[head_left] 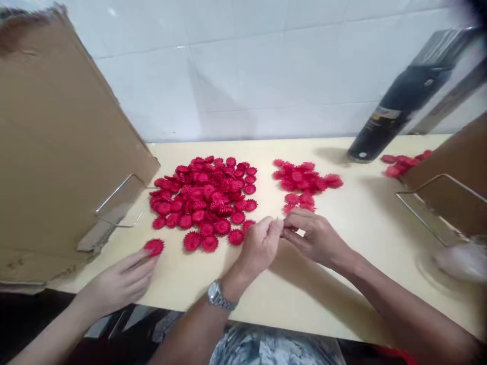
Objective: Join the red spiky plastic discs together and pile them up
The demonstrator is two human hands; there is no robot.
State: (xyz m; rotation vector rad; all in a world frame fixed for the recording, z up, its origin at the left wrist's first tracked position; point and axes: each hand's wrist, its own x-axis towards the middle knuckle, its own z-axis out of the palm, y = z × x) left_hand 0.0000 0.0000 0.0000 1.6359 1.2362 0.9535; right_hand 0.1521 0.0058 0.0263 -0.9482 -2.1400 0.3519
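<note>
My left hand (263,244), with a metal watch (218,295) on its wrist, is closed in a pinch above the pale table. My right hand (317,235) is pinched too, its fingertips meeting those of the left. Whatever lies between them is too small and too covered to make out. Just behind my left hand spreads a large heap of red toothed-edge discs (205,195). A smaller group of the same discs (300,177) lies beyond my right hand.
At the left, a co-worker's hand (122,279) holds one red disc (154,247). Cardboard panels (68,142) with wire stands (125,203) flank the table (342,304). A dark bottle-like cylinder (388,116) stands at the back right near more red discs (403,165). A tiled wall (247,71) is behind.
</note>
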